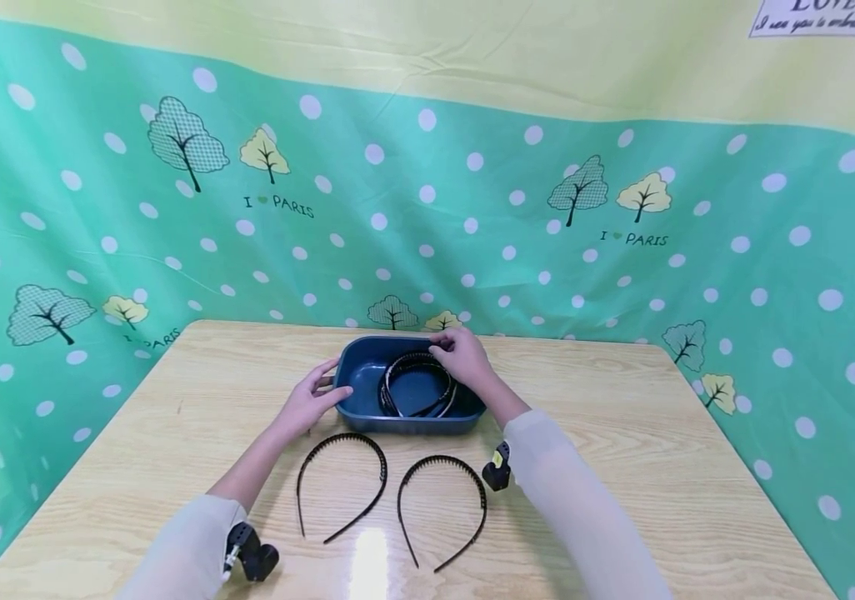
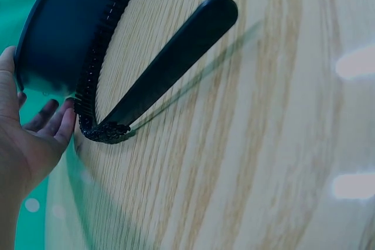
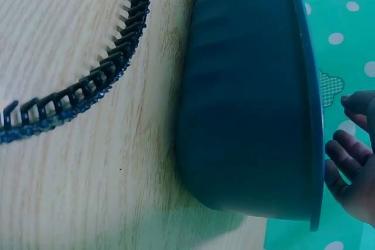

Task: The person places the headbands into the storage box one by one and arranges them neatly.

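Note:
A dark blue plastic basin (image 1: 407, 425) stands near the table's back edge. Inside it, toward the right, several black headbands (image 1: 390, 398) lie nested together. My left hand (image 1: 312, 402) holds the basin's left end, thumb over the rim and fingers outside against the wall. At the back right, my right hand (image 1: 463, 357) hovers over the rim beside the headbands. The right wrist view shows its fingers (image 3: 345, 155) loosely bent, nothing visible between them. Two toothed black headbands lie in front of the basin: a left headband (image 1: 342, 437) and a right headband (image 1: 438, 458).
The wooden table (image 1: 622, 467) backs onto a green dotted curtain (image 1: 502, 283) printed with trees. A black wrist camera (image 1: 251, 554) sits on the left sleeve, and another wrist camera (image 1: 497, 468) on the right sleeve.

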`<state>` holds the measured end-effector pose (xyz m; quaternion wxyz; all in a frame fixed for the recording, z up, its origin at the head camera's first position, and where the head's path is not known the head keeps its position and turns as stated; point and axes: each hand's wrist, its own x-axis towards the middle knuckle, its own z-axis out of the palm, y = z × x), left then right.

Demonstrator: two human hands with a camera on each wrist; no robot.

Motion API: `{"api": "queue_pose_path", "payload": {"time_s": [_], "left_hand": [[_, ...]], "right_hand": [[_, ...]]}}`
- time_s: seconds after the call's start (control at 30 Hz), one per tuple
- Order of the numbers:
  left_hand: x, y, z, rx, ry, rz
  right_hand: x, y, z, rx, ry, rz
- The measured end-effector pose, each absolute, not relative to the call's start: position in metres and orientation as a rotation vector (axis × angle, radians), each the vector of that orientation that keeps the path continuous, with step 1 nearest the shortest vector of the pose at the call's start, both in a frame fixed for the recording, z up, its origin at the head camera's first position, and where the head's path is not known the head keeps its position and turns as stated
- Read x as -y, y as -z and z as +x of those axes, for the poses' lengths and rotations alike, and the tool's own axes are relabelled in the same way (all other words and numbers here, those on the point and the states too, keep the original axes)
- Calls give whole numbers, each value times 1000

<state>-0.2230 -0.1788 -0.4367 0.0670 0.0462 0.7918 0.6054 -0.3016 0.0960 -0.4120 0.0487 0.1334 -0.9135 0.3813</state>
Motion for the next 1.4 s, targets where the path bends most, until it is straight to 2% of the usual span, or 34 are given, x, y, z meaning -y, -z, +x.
{"api": "queue_pose_path", "payload": {"time_s": [0.23, 0.47, 0.73, 1.4], "left_hand": [[178, 437, -224, -2387, -1827, 140], [183, 454, -234, -2402, -1827, 133], [178, 434, -223, -2405, -1803, 141], [177, 433, -221, -2398, -1799, 125]], "right_hand": [[-98, 408, -295, 2774, -1202, 417], [-101, 407, -292, 2781, -1251, 385], [-105, 402, -287, 2791, -1228, 390], [-124, 390, -262, 2834, -1210, 433]]}}
